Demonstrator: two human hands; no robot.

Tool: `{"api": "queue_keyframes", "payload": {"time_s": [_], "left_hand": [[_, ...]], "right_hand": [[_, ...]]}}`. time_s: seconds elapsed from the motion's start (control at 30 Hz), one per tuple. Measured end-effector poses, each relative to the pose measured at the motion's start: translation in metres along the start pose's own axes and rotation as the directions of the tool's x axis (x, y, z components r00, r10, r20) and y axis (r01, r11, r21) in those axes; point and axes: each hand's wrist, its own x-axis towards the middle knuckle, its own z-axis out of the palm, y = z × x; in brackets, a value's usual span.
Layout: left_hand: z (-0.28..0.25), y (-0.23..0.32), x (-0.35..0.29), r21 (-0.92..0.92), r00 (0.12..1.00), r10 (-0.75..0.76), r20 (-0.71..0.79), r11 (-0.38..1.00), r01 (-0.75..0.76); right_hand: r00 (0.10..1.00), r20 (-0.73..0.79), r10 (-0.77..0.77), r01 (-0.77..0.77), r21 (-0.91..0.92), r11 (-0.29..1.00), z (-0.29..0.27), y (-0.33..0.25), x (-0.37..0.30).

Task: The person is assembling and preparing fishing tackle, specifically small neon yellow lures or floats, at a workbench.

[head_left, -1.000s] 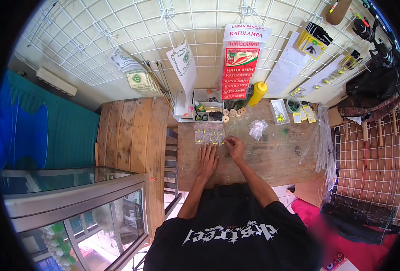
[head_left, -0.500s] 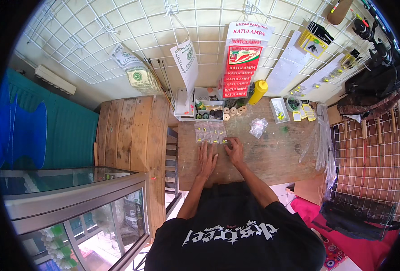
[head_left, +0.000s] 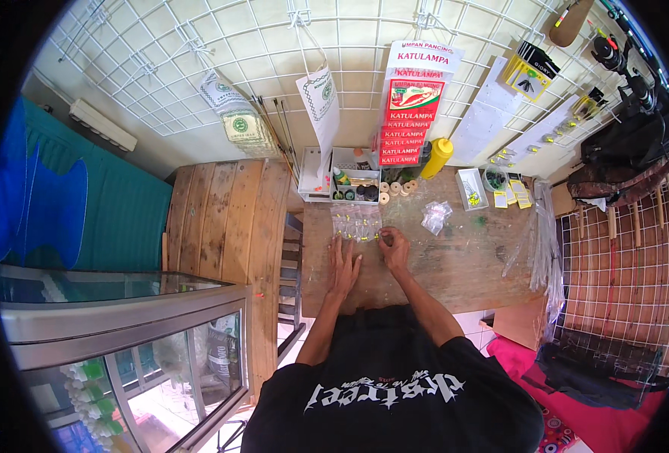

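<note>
On the wooden table, clear plastic packets with small yellow-green pieces lie in a flat group of rows. My left hand rests palm down just in front of them, fingers stretched out and apart, fingertips at the packets' near edge. At the near right corner of the group is my right hand, its thumb and fingers bent together in a pinch. What sits between those fingertips is too small to make out.
Behind the packets stands a white organizer with bottles and small jars, beside wooden spools and a yellow squeeze bottle. Farther right are a crumpled plastic bag, a white box with yellow-green pieces and long plastic sleeves.
My right hand's fingers have drawn closer together at the packets' corner. My left hand stays nearly in place. The whole view has shifted slightly.
</note>
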Motion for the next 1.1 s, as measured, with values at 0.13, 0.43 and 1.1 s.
{"api": "queue_keyframes", "payload": {"time_s": [0.13, 0.43, 1.1], "left_hand": [[-0.002, 0.001, -0.001, 0.043, 1.0, 0.03, 0.008, 0.999, -0.031], [0.0, 0.015, 0.004, 0.077, 0.97, 0.2, 0.141, 0.974, -0.212], [0.021, 0.061, 0.008, -0.113, 0.904, 0.32, 0.284, 0.947, -0.3]], "right_hand": [[1.0, -0.02, 0.018, -0.016, 0.104, 0.994, 0.001, 0.001, 0.0], [0.995, 0.014, 0.094, -0.095, 0.22, 0.971, -0.013, 0.021, -0.006], [0.997, -0.057, -0.046, 0.041, -0.098, 0.994, -0.11, 0.056, -0.052]]}}
